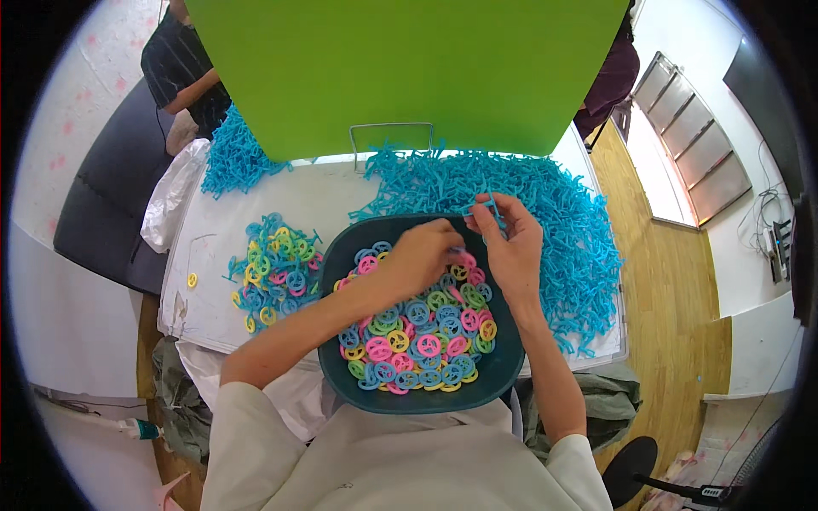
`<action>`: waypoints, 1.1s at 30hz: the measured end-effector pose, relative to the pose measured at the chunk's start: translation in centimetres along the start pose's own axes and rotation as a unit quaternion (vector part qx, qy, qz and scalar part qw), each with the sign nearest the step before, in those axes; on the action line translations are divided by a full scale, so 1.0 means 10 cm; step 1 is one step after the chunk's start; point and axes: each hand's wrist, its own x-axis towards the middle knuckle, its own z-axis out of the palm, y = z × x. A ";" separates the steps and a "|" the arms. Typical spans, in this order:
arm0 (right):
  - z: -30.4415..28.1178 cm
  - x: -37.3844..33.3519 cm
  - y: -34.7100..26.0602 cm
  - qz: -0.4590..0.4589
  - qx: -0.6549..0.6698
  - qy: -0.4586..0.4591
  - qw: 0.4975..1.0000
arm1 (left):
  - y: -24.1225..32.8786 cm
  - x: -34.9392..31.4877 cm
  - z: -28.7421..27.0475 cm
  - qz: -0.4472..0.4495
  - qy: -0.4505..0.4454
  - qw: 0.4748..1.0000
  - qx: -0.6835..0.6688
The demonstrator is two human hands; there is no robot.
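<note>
A dark green plastic bin (503, 379) sits close against me, with many small spoked plastic wheels (430, 345) in pink, blue, yellow and green inside. Over its far part, my left hand (416, 262) is closed, its fingertips pinching what looks like a blurred pink wheel (463, 257). My right hand (514, 247) is raised at the bin's far right rim, thumb and fingers pinched on a thin blue plastic stick piece (493, 204). Behind and to the right of that hand spreads a large heap of similar blue stick pieces (571, 247).
Left of the bin lies a pile of wheels joined with blue sticks (273, 272); a lone yellow wheel (192, 279) is near the table's left edge. A smaller blue heap (234, 157) lies far left. A tall green panel (409, 77) with a wire handle (392, 126) stands behind. Other people sit beyond it.
</note>
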 end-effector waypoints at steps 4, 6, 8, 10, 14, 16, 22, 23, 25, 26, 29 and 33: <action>-0.04 0.00 -0.02 -0.014 -0.075 0.008 0.997 | 0.16 0.04 -0.32 -0.200 -0.014 0.968 -0.154; -0.04 0.00 0.00 -0.016 -0.103 0.008 0.994 | 0.10 0.00 -0.34 -0.211 0.027 0.951 -0.224; -0.05 0.01 0.06 -0.039 -0.134 0.001 0.990 | 0.08 -0.01 -0.36 -0.221 0.070 0.928 -0.293; -0.05 0.01 0.03 -0.035 -0.135 -0.008 0.990 | 0.15 0.01 -0.42 -0.224 0.132 0.899 -0.353; -0.03 0.00 0.03 -0.001 -0.089 -0.038 0.995 | 0.17 0.04 -0.40 -0.204 0.098 0.905 -0.361; -0.03 0.00 0.03 -0.005 -0.102 -0.043 0.994 | 0.19 0.04 -0.38 -0.212 0.102 0.878 -0.417; 0.00 0.00 0.03 0.002 -0.122 -0.077 0.989 | 0.13 0.01 -0.36 -0.216 0.110 0.876 -0.417; 0.01 0.00 0.02 0.030 -0.125 -0.086 0.988 | 0.13 0.00 -0.35 -0.216 0.111 0.876 -0.417; 0.02 0.00 0.02 0.034 -0.125 -0.086 0.988 | 0.14 0.00 -0.32 -0.204 0.137 0.885 -0.396; 0.02 -0.01 0.02 0.038 -0.126 -0.087 0.988 | 0.15 0.00 -0.31 -0.203 0.137 0.885 -0.396; 0.02 0.00 -0.01 0.067 -0.148 -0.097 0.982 | 0.18 -0.02 -0.28 -0.195 0.169 0.894 -0.367; 0.04 -0.01 -0.07 0.095 -0.095 -0.092 0.987 | 0.23 -0.01 -0.31 -0.162 0.197 0.925 -0.282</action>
